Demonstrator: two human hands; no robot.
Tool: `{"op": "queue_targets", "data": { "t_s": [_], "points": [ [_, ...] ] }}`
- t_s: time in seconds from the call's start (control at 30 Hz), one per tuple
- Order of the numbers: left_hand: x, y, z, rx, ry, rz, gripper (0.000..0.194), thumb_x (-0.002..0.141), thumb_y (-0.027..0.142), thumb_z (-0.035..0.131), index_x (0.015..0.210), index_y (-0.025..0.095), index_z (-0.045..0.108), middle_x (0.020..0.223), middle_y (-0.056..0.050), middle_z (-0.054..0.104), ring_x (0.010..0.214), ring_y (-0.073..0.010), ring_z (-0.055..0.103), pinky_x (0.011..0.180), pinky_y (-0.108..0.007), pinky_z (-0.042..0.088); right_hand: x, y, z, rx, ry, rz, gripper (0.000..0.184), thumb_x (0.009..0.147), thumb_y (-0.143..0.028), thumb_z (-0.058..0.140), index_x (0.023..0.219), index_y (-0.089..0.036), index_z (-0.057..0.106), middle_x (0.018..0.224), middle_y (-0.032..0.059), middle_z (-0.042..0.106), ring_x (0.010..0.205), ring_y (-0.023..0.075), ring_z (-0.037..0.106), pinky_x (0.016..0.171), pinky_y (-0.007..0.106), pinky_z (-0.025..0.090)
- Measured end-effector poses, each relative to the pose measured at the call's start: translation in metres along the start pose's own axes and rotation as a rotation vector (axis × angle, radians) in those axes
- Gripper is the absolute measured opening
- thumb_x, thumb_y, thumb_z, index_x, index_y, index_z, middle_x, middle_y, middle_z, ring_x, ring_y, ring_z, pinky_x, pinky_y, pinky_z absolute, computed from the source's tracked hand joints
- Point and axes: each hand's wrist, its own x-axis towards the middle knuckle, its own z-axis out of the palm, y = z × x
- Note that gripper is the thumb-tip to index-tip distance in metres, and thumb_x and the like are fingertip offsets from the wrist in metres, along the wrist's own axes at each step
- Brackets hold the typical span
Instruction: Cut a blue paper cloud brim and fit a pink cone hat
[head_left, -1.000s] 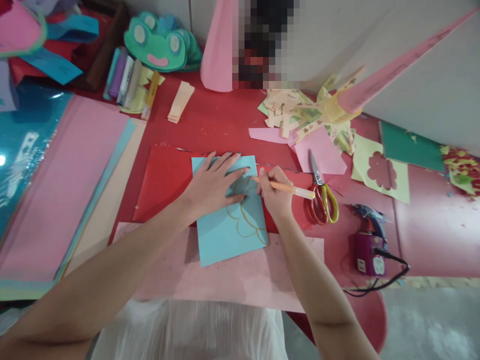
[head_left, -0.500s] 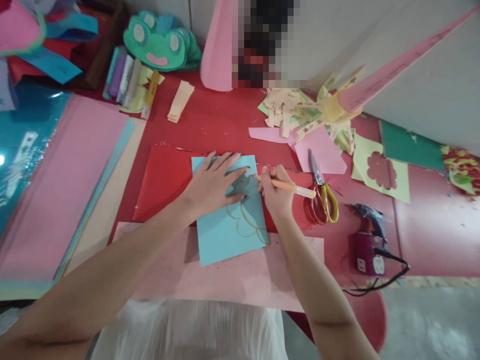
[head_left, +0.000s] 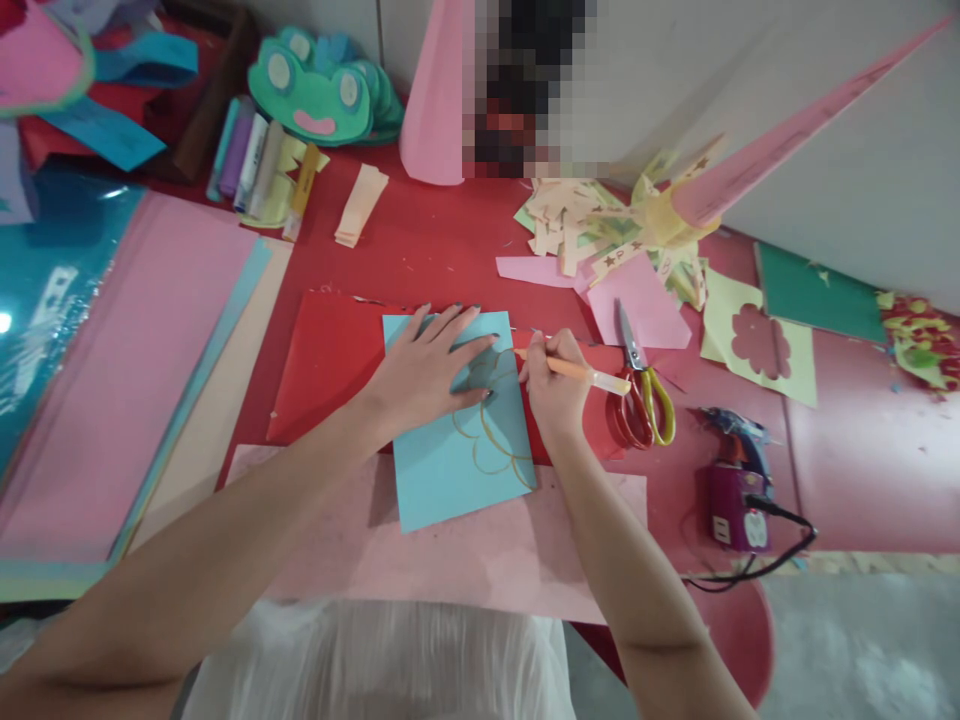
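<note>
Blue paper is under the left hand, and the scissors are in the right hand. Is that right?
Not quite: the head view shows the right hand holding an orange pen. The scissors lie to its right. The blue paper is under the left hand.

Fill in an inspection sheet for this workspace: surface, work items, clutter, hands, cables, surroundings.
Surface: red table; red sheet and pink sheet partly under the work.
Work items: blue paper with curved drawn lines; orange pen, tip near its right edge.
Clutter: pile of paper strips, scissors, glue gun.
Hands: left hand flat on the blue paper; right hand grips the pen.
Cables: black cable curving from purple box.
Surroundings: pale wall, grey floor.
</note>
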Motion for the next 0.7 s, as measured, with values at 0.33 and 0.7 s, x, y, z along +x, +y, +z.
{"op": "queue_targets", "data": {
  "t_s": [0.33, 0.7],
  "points": [
    [0.0, -0.0002, 0.0006, -0.012, 0.008, 0.001, 0.055, 0.086, 0.046, 0.052, 0.136, 0.022, 0.047, 0.151, -0.013, 0.033, 0.139, -0.0308, 0.03, 0.114, -0.052, 0.016, 0.0002, -0.0012, 0.0, -0.052, 0.019, -0.017, 0.032, 0.088, -0.028, 0.047, 0.062, -0.023, 0.029, 0.045, -0.0099, 0.038, 0.039, 0.0086, 0.044, 0.051, 0.023, 0.037],
    [-0.0001, 0.0005, 0.0002, 0.012, 0.004, 0.006, 0.055, 0.087, 0.046, 0.051, 0.136, 0.021, 0.047, 0.151, -0.014, 0.032, 0.139, -0.0309, 0.03, 0.114, -0.052, 0.018, -0.0001, 0.0005, -0.0001, -0.067, 0.025, -0.041, 0.032, 0.088, -0.025, 0.046, 0.063, -0.024, 0.027, 0.045, -0.0099, 0.036, 0.041, 0.0084, 0.039, 0.049, 0.023, 0.034]
  ]
}}
